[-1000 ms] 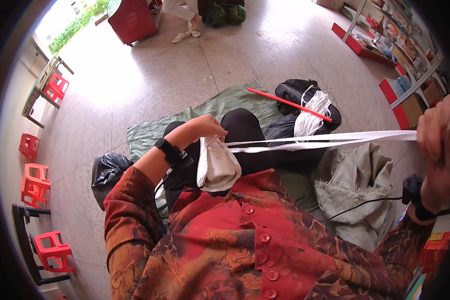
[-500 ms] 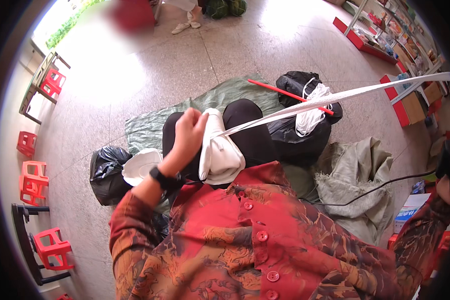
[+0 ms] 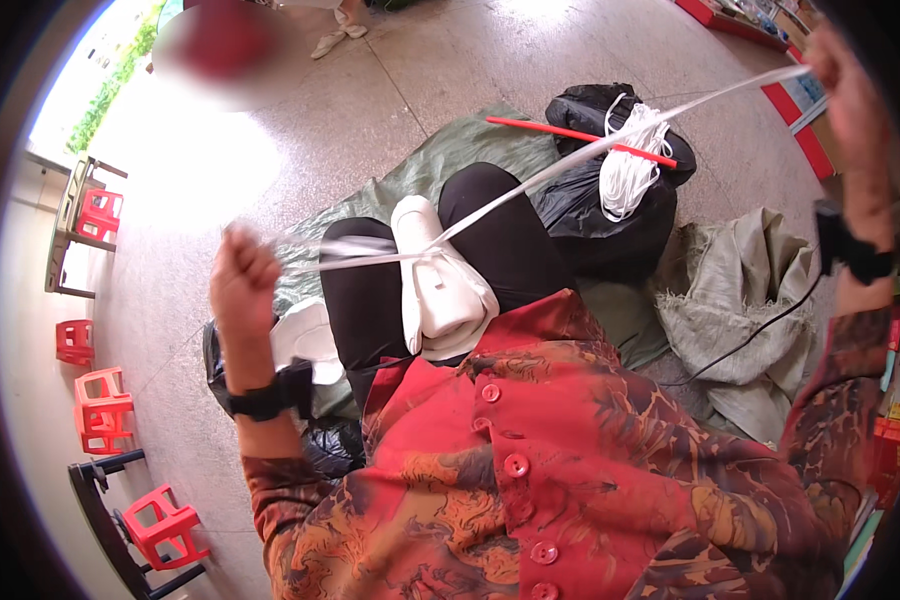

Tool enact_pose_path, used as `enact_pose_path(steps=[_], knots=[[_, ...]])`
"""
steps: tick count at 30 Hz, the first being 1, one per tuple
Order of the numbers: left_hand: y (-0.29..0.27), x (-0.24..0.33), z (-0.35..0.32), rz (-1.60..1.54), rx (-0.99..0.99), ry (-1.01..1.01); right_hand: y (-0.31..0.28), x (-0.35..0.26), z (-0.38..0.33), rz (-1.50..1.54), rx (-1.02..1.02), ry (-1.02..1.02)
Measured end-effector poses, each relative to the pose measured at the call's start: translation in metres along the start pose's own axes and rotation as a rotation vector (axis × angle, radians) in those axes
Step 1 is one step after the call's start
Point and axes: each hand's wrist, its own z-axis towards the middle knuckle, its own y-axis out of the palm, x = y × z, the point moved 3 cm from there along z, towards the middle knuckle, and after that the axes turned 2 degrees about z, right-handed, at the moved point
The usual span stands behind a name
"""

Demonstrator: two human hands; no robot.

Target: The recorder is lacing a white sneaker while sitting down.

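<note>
A thick white shoe-shaped piece [image 3: 448, 305], soft and rolled or folded, rests on my lap between my black-trousered knees. A white strap [image 3: 515, 198] crosses at its middle and stretches out to both sides; how it loops beneath is hidden. My left hand [image 3: 245, 278] is closed in a fist on one stretch, left of my knee, where the strap is smeared by motion. Far up at the right, my right hand [image 3: 848, 95] grips the other stretch, pulled straight. Another white piece [image 3: 308, 335] lies beside my left knee.
A hank of white cord [image 3: 630, 180] and a red stick [image 3: 530, 127] lie on black plastic bags [image 3: 595, 235] at right. Green sheeting [image 3: 410, 170] covers floor ahead. A pale sack [image 3: 740, 310] lies right; red stools [image 3: 160, 520] stand left.
My left hand has moved left, away from the white piece, and now pulls a stretch of strap. My right hand has risen from the right edge. The strap now spans both hands.
</note>
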Motion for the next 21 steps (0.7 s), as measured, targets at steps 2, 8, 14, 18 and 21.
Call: enact_pose_path(steps=[2,8,14,18,21], knots=[[-0.127,0.009,0.012,-0.24,0.167,-0.099,0.051,0.044,-0.059,0.111,-0.046,0.135],[-0.362,0.089,-0.065,0.127,0.879,0.127,0.291,-0.004,-0.191,0.321,-0.689,0.154],[-0.154,0.031,-0.029,0.977,0.6,0.013,0.352,0.005,-0.211,0.213,-0.721,0.15],[0.003,-0.043,-0.049,1.143,0.002,-0.179,0.361,0.012,-0.206,0.191,-0.805,0.115],[0.04,-0.087,-0.058,1.185,-0.222,-0.078,0.362,0.008,-0.202,0.227,-0.843,0.065]])
